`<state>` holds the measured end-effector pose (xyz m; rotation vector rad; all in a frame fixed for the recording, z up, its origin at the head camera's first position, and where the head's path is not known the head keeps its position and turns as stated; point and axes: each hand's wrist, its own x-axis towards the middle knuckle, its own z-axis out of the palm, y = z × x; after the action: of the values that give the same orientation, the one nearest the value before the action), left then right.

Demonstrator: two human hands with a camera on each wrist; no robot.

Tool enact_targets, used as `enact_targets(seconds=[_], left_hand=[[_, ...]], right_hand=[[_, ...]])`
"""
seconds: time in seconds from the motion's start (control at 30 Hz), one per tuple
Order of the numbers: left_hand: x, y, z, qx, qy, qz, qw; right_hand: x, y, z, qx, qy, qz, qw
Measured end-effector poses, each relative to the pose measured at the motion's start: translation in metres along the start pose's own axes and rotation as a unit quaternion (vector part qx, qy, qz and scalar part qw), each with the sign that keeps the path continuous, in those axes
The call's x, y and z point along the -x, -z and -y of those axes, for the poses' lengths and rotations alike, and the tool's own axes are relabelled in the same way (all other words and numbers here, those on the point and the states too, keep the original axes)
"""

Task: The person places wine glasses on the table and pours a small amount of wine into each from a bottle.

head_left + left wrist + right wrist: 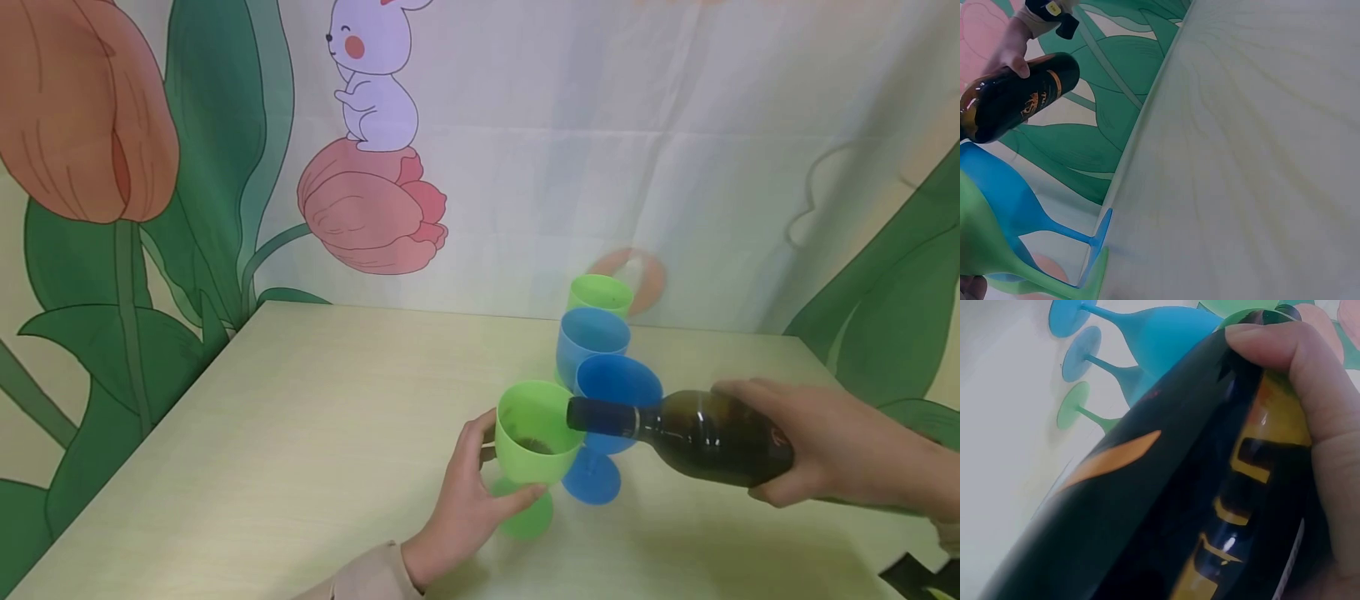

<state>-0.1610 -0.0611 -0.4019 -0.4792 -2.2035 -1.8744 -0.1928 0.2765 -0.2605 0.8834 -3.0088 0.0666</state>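
Note:
My left hand [468, 492] holds a green goblet [536, 467] round its bowl, fingers on the far side and thumb at the near side. Some dark liquid [534, 446] lies in the bottom of that bowl. My right hand [817, 433] grips a dark wine bottle [712, 437], tipped nearly level, its mouth at the green goblet's right rim. Under the bottle neck stands a dark blue goblet [592, 479], close beside the green one. In the right wrist view the bottle [1147, 506] fills most of the picture, with the thumb [1266, 347] pressed along it.
Behind the dark blue goblet are a lighter blue goblet [581, 354] and another green goblet [600, 292], in a row toward the back edge. The pale table [337, 417] stretches left. A printed cloth [517, 167] with tulips and a rabbit hangs behind.

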Motion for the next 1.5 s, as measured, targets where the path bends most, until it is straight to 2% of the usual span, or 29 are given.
enact_targets(seconds=[0.37,0.9,1.23,1.5], left_hand=[[0.0,0.0,-0.001,-0.005,0.004,0.0,1.0],[-0.001,0.001,-0.001,-0.01,0.002,-0.004,0.9999],[0.0,0.0,0.001,-0.006,0.009,-0.007,0.9999],[0.0,-0.001,0.002,-0.004,0.01,-0.011,0.9999]], right_hand=[[0.003,-0.009,0.0,-0.011,-0.01,-0.001,1.0],[0.008,-0.019,-0.009,-0.006,0.018,-0.046,0.999],[0.013,-0.03,-0.01,-0.046,0.004,-0.045,0.998],[0.014,-0.039,-0.013,-0.082,0.029,-0.085,0.993]])
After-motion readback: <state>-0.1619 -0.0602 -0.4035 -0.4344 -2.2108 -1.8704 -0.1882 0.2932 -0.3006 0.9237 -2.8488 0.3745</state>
